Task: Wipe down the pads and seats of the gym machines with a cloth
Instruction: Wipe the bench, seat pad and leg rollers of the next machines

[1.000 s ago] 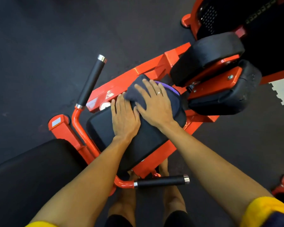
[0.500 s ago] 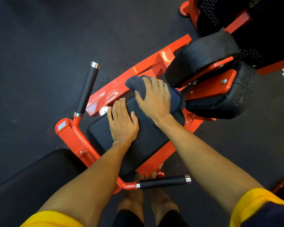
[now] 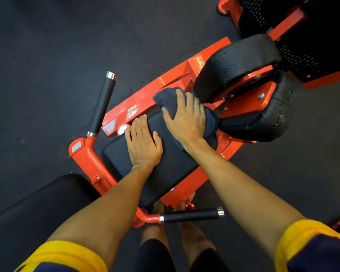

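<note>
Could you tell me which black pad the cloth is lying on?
The flat rectangular seat pad in the middle: the right hand presses the cloth onto its far end, the left hand rests flat beside it. The rounded pads lie beyond.

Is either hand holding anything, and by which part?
Nothing is gripped. The right hand presses flat on the cloth, over its middle; the left hand rests on the seat pad.

Soft dark cloth, matt black padded seat, glossy orange painted metal frame, cracked rough roller pads.
</note>
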